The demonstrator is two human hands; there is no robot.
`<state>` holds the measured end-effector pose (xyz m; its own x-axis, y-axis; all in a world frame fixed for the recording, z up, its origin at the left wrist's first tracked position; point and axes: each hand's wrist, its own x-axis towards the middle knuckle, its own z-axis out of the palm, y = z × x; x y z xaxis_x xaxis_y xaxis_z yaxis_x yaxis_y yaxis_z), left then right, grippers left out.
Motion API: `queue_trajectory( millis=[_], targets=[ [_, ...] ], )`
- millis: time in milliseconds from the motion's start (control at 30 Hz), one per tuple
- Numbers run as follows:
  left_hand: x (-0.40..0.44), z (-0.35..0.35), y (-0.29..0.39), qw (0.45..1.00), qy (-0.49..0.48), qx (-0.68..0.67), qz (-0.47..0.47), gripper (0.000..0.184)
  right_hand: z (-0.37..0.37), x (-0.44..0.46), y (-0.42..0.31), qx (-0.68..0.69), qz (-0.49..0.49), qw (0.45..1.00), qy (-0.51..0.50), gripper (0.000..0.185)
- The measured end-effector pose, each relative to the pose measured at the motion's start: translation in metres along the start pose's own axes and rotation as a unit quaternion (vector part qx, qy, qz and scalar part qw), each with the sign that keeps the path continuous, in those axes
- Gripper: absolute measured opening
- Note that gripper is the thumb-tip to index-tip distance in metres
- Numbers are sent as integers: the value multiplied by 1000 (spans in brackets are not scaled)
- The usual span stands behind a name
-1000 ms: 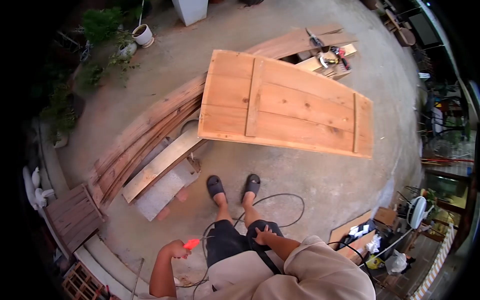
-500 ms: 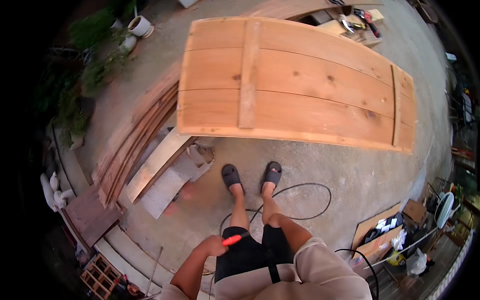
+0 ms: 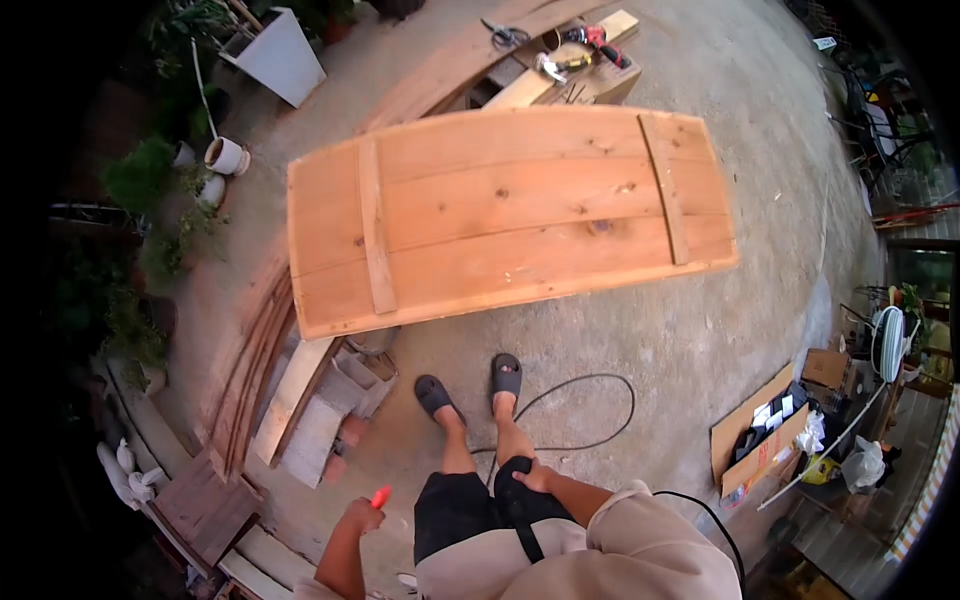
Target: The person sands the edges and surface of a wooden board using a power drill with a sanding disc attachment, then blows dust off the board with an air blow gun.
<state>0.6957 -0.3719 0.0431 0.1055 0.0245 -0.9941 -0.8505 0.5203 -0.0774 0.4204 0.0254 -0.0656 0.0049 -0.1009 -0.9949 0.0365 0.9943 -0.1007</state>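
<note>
At the lower left, my left hand (image 3: 364,515) is closed around a tool with an orange-red handle (image 3: 381,496); its other end cannot be made out. My right hand (image 3: 540,477) rests on the right knee of my dark shorts, and its fingers are partly hidden. A large wooden panel (image 3: 510,210) with two cross battens lies raised in front of my feet. Beyond it, a red drill (image 3: 592,38), a hammer (image 3: 552,68) and dark-handled shears (image 3: 505,34) lie on wood pieces.
Long boards (image 3: 250,370) and concrete blocks (image 3: 325,420) sit at the left. A black cable (image 3: 628,405) loops on the floor near my feet. An open cardboard box (image 3: 765,430) stands at the right, potted plants (image 3: 228,156) at the upper left.
The view has shifted and turned, so the panel appears lower and farther left than half a second ago. My left hand has moved outward from the shorts, still holding the orange-red tool.
</note>
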Motion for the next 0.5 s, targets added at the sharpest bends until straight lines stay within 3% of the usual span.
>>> queue_trajectory(
  millis=[33,100,167,200,233,267,300,367,433,467,500],
  targets=[
    [-5,2,-13,996,63,-48,-30,39,-2,-5,-3,-44,-35,998,-10,100],
    [-78,-11,22,962,243,-72,103,39,1,-1,8,-121,-152,981,16,86],
    [-127,-42,65,900,369,-186,141,39,-35,-28,-9,-52,-221,973,42,72],
    [-128,-61,85,862,402,-286,114,39,-53,-41,-18,-16,-254,966,53,65],
    [-129,-76,109,856,382,-283,204,34,-72,-46,-27,-25,-259,959,113,57],
    [-145,-89,145,863,418,-186,213,31,-97,-47,-38,-35,-263,948,175,49],
    [-181,-104,189,828,464,-218,227,32,-128,-64,-53,-27,-281,931,229,44],
    [-179,-144,234,744,460,-449,184,36,-175,-103,-84,13,-320,893,317,38],
    [-159,-179,264,849,451,-163,220,36,-224,-130,-116,65,-356,848,387,35],
    [-194,-180,289,841,471,-128,231,32,-244,-148,-128,81,-367,830,411,34],
    [-181,-197,302,806,481,-278,205,32,-261,-161,-136,95,-376,823,415,34]
  ],
)
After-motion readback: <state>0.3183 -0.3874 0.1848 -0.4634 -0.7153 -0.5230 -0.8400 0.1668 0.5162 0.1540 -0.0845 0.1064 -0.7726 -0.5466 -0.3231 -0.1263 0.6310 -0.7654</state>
